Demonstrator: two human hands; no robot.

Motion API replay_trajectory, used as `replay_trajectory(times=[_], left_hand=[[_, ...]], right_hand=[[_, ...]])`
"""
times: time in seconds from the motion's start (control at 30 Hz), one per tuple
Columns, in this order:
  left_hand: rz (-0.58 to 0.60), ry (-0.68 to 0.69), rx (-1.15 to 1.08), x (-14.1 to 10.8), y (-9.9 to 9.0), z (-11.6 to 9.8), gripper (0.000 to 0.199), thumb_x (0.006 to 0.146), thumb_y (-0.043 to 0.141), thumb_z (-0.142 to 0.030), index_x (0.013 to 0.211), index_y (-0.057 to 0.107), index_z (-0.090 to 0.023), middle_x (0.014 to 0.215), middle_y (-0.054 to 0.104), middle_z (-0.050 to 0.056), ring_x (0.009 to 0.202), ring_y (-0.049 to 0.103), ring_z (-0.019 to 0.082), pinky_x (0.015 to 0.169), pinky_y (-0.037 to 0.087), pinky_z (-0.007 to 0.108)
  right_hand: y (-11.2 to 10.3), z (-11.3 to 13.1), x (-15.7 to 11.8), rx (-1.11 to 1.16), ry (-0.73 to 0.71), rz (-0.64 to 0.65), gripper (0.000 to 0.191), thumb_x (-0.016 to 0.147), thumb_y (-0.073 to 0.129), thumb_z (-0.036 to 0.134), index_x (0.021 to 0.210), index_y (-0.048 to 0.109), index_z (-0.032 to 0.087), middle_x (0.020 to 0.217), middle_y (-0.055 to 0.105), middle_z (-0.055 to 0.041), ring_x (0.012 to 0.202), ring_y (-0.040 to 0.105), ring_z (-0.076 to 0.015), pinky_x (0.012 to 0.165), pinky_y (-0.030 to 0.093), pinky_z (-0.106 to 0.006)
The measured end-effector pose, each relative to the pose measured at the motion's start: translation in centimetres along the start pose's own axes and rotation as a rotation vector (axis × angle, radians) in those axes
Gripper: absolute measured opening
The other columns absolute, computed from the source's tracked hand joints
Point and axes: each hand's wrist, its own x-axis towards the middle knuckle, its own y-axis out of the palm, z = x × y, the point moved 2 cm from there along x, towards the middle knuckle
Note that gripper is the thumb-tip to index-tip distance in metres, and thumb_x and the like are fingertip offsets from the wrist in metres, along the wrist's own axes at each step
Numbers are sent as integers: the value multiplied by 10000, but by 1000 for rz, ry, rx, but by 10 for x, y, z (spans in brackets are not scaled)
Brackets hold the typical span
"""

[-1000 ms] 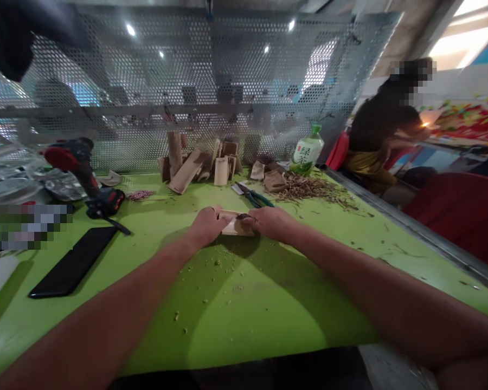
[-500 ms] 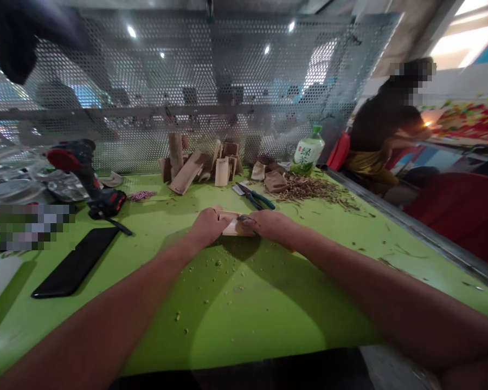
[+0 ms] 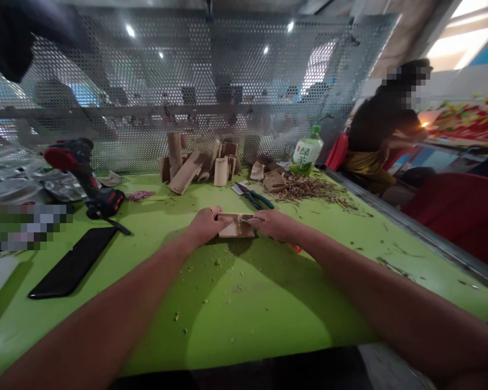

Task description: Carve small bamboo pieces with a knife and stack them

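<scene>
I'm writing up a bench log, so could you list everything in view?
small wood piece: one, pale tan, between the hands
tool: one, greyish, in right hand, partly hidden
pliers: one, green-handled, beyond right hand
wood pieces: several, brown and tan, by the screen
shavings: heap, brown, back right
crumbs: scattered, pale, table centre
bottle: one, green-capped, back right
drill: one, black and red, left
flat object: one, black, left
beadlike pile: one, pinkish, beside drill
tabletop: one, green, below
screen: one, grey, behind
person: one, dark top, right
chair: one, red, far right
other left-edge items: uncountable, blurred
left hand, right hand: two, bare, centre
</scene>
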Motion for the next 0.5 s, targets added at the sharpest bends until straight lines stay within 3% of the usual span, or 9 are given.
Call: replay_trajectory(times=[0.13, 0.23, 0.33, 0.43, 0.5], left_hand=[[20, -50, -83, 2, 0, 4, 314, 687, 695, -391, 891, 645, -157, 783, 681, 50, 718, 606, 205, 586, 415, 267], [20, -44, -142, 1, -2, 4, 314, 685, 703, -350, 928, 667, -154, 837, 705, 67, 750, 623, 213, 613, 439, 277], [17, -33, -211, 0, -5, 3, 334, 711, 703, -383, 955, 690, -155, 851, 714, 72, 740, 624, 205, 609, 443, 274], [11, 4, -297, 0, -4, 3, 347, 703, 729, -408, 931, 698, -148, 790, 699, 57, 707, 608, 188, 591, 432, 263], [-8, 64, -378, -1, -3, 1, 347, 706, 735, -413, 919, 696, -142, 786, 689, 51, 703, 596, 174, 597, 434, 260]], right_hand=[[-10, -5, -11, 4, -49, -42, 250, 922, 493, 394, 935, 608, 173, 906, 652, -94, 759, 556, -187, 579, 333, -255], [-14, -12, -16, 150, -32, -84, 197, 905, 489, 360, 911, 580, 185, 782, 614, -47, 651, 520, -156, 554, 315, -252], [-13, -21, -14, 292, -6, -178, 218, 897, 486, 394, 907, 572, 194, 722, 575, -12, 594, 492, -139, 555, 320, -252], [-11, -23, -11, 321, -54, -294, 324, 794, 616, 488, 910, 595, 187, 769, 587, -14, 663, 489, -151, 579, 325, -252], [-8, -18, -11, 356, -69, -263, 386, 723, 674, 526, 879, 606, 179, 766, 585, -11, 667, 479, -150, 566, 317, -247]])
